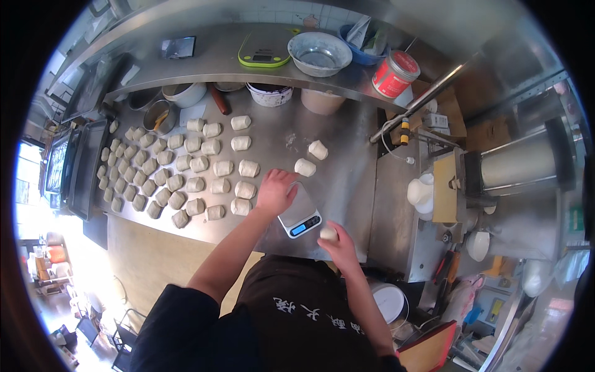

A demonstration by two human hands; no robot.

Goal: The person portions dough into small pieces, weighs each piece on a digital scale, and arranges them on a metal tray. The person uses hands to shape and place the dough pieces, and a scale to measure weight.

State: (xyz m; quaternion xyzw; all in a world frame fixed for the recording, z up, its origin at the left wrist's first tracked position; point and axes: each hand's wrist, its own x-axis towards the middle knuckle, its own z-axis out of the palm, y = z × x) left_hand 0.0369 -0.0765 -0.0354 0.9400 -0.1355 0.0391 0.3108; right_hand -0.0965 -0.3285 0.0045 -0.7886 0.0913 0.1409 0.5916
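Note:
On a stainless steel worktable [344,200] stands a small digital kitchen scale [300,214] with a lit display. My left hand [277,190] is over the scale's far left part, its fingertips beside a dough piece [305,167]; whether it holds anything is hidden. A second dough piece [318,149] lies just beyond that one. My right hand [340,246] holds a small dough piece [329,234] between thumb and fingers, to the right of the scale's near end. Many dough pieces [195,184] lie in rough rows over the left part of the table.
A shelf [214,65] along the back holds a green-edged scale [264,49], a metal bowl [320,53] and a red can [396,74]. Tubs [269,95] and a steel pot [159,116] stand beneath its edge. Dark trays [90,167] are at the left end.

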